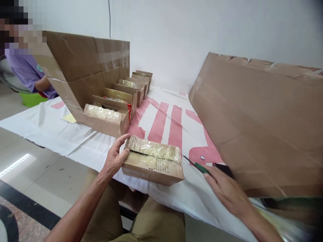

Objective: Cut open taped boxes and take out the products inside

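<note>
Khaki trousers [160, 222] sit below the near desk [194, 195] edge; there, left hand [116, 157] grasps a taped box [151, 169], right hand [223, 186] a green-handled tool [201, 167].

one tool [201, 168], one held box [152, 161], and perhaps five lined-up boxes [104, 125] show.

Plain indoor workroom, cloth-covered worktop [42, 117] across the middle, small open cartons [107, 125] in a row left of centre, large cardboard [254, 127] at left and right, taped carton [152, 161] and green-handled tool [201, 167] lower centre, white wall [166, 43] behind, tiled floor [54, 173] lower left
</note>
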Tool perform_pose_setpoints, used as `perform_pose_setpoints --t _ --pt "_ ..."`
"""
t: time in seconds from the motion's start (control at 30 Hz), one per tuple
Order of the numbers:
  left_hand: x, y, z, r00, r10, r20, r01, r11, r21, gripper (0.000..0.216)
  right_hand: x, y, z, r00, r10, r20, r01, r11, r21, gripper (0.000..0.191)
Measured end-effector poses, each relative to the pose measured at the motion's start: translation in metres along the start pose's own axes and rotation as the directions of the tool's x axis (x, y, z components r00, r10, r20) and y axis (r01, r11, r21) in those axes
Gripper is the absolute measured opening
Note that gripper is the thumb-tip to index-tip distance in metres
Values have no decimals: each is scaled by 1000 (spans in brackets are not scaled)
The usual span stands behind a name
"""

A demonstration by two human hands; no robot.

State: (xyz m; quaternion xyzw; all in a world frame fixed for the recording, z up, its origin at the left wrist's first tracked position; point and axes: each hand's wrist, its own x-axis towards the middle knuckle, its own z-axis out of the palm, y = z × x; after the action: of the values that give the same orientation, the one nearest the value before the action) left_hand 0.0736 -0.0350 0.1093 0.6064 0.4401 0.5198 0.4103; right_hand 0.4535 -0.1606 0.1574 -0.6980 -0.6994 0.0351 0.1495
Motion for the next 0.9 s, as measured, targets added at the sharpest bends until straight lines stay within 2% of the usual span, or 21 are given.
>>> perform_pose_setpoints --t 0.1,0.17,0.2,0.27,0.37,0.47,0.57,0.7,0.8,0.9 --pt "-10 8 -10 989 103 -109 -87 987 136 42 -17 7 66 998 -13 -65 8 998 -70 39" --pt "-19 17 -16 982 144 -122 -112 964 239 35 -18 8 86 996 -50 -76 42 993 -109 36" --pt "-24 21 -18 982 160 -105 -123 949 291 31 -16 8 86 994 -64 -88 55 993 -106 35" --pt "-33 28 -20 980 186 -69 -146 911 385 27 -9 1 71 989 -68 -131 64 997 -34 32" --pt "-42 30 -17 979 199 -51 -151 864 481 26 3 -28 32 979 -53 -198 79 989 125 31" --pt "-47 26 -13 981 187 -45 -137 846 515 26 12 -65 7 977 -128 -168 151 980 130 31" --pt "-47 23 -10 987 161 -21 -125 837 533 27 17 -88 4 974 -187 -128 190 982 15 32" --pt "-41 26 -9 985 171 7 -139 779 612 29 25 -97 4 966 -247 -83 231 959 -163 28" --pt "-35 29 -7 986 160 36 -145 749 646 31 35 -100 3 951 -309 11 306 936 -172 27" --pt "-32 29 -6 992 111 68 -129 769 626 32 43 -103 4 950 -287 125 302 945 -126 30"
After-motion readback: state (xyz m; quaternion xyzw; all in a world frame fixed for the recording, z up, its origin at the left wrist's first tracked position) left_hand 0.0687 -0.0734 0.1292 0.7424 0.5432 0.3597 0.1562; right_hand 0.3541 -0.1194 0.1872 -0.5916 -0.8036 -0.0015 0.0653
